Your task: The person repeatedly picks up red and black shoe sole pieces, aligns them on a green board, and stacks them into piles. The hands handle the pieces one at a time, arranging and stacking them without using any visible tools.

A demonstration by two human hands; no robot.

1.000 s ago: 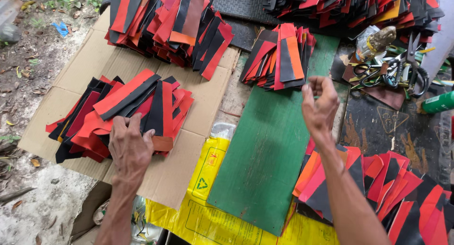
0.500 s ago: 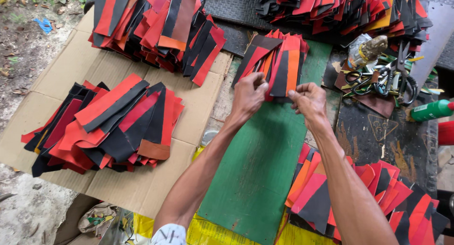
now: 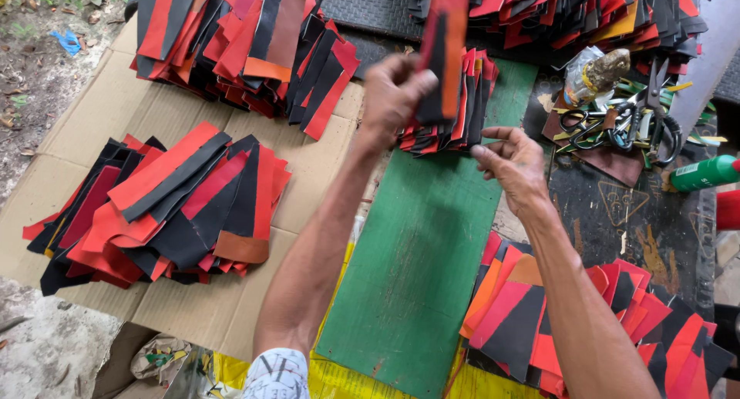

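Near the body, both forearms reach out over the green board (image 3: pixel 432 268). The right hand (image 3: pixel 515 164) hovers half-open and empty, fingers loosely curled, beside the small stack (image 3: pixel 451 117) at the board's far end. The left hand (image 3: pixel 395 90) pinches one red-and-black strip (image 3: pixel 445 52) by its lower end, lifted upright above that stack. Held so low, the strip could flop or slip free, and a careless brush might topple the stack
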